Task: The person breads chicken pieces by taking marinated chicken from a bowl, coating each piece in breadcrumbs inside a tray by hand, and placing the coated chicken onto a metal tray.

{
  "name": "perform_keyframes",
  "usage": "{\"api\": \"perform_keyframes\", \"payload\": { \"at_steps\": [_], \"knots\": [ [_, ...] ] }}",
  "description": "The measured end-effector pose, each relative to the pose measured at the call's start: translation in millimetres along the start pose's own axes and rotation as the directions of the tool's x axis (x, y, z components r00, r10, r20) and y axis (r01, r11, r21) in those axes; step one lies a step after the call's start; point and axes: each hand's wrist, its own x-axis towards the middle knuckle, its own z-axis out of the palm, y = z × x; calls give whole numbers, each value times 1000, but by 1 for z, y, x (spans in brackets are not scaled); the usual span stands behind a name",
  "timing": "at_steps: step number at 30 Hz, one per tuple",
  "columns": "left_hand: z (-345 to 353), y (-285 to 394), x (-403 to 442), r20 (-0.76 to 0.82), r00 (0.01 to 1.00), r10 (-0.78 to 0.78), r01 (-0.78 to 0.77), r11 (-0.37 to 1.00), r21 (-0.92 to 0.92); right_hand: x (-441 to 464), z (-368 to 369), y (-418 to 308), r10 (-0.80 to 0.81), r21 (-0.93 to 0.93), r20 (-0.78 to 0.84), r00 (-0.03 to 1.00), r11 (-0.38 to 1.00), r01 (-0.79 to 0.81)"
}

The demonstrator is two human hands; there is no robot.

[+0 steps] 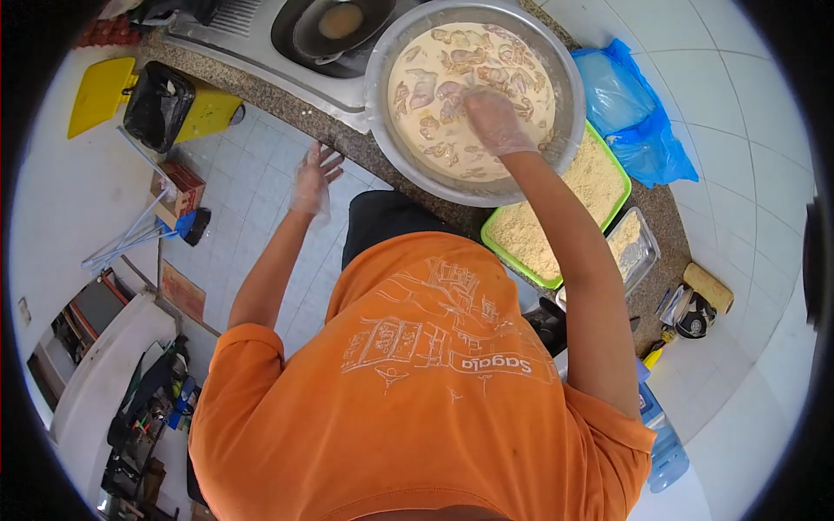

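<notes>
Into the steel basin (pixel 419 177) the way is down from above, since its rim rings the mix on every side; the right forearm (pixel 565 226) already crosses that rim and hangs over the green tray (pixel 628 187), blocking a straight pass there. A blue bag (pixel 656 139) crowds the basin's right side, with the tiled wall (pixel 738 130) beyond, and a clear container (pixel 646 257) sits just beside the tray. On the left, a hand could pass between the left hand (pixel 313 180) and the basin, over the counter edge (pixel 352 149); farther up, the pan (pixel 334 33) stands near the rim
</notes>
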Motion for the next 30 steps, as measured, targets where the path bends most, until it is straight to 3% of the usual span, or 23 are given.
{"api": "perform_keyframes", "payload": {
  "at_steps": [3, 6, 9, 12, 15, 18, 21, 24, 27, 30],
  "knots": [
    [-16, -15, -13, -70, 997, -19, 19, 1000, -2, -5, 1, 35, 149, 261, -42, 988, 956, -133],
    [-42, -34, -11, -100, 994, -52, 57, 997, 48, -15, -51, 34, 395, 501, 90, 914, 775, -384],
    [-65, -57, 0, -169, 976, -137, 151, 986, 74, -13, -4, 29, 50, 252, -298, 953, 967, 29],
    [-69, -60, 4, -172, 964, -205, 209, 978, 7, -5, 14, 21, 163, 149, -155, 974, 979, -140],
    [-63, -44, -10, -125, 986, -112, 121, 990, 73, 2, 4, 35, 345, 263, 66, 936, 899, -350],
    [-72, -47, -9, -127, 988, -88, 107, 982, 156, -22, -41, 39, 382, 404, 26, 924, 842, -359],
    [-76, -60, -9, -178, 974, -139, 158, 982, 100, -52, -33, 63, 506, 740, -16, 862, 586, -330],
    [-73, -74, -14, -168, 974, -154, 171, 981, 92, -85, -56, 66, 599, 884, 139, 789, 284, -371],
    [-71, -95, -13, -161, 972, -174, 198, 969, 151, -118, -89, 61, 633, 911, -180, 753, 395, -114],
    [-63, -105, -22, -140, 976, -167, 190, 966, 172, -155, -92, 81, 640, 878, -262, 722, 468, -97]
  ]
}}
